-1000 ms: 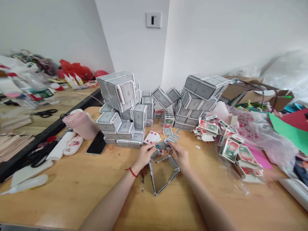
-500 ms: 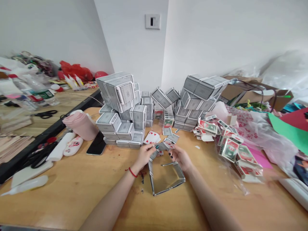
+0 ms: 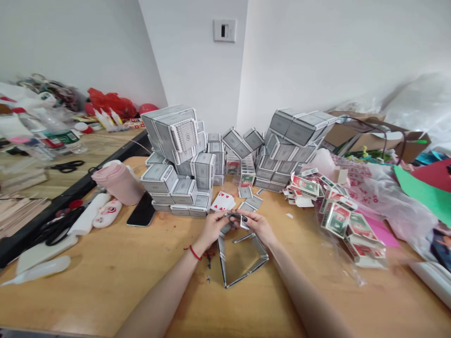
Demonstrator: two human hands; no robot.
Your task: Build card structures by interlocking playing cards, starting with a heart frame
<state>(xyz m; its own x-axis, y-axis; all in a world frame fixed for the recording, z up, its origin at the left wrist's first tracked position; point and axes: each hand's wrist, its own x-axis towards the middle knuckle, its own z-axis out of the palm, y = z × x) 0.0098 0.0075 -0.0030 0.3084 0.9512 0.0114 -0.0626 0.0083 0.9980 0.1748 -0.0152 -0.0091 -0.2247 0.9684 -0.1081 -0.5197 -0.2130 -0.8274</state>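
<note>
Card piece: A small grey-and-white card piece (image 3: 235, 215) is held raised between two sets of fingertips, its long side running roughly from hand to hand, across the person's line of sight.
Left hand: The left hand (image 3: 210, 230), a red cord at its wrist, pinches the piece's left end between thumb and fingers.
Right hand: The right hand (image 3: 261, 229) pinches the other end, dark-painted thumbnail against a white patch; the fingertips nearly meet.
Card frame: A bottomless frame of card strips (image 3: 260, 249) stands on the wooden tabletop (image 3: 141, 291), directly on the person's side of the grip, one corner pointing toward the person.
Far side: The frame's loose flap lies just below the fingers; whether the held piece joins the left wall's far end is hidden by the hands.
Nearer hand: Neither clearly; the left sits beside the left wall's far end, the right beside the right wall's.
Loose cards: Beyond the grip lie face-up hearts (image 3: 223, 201) to the left and grey-backed cards (image 3: 251, 203) to the right, both apart from the frame.
</note>
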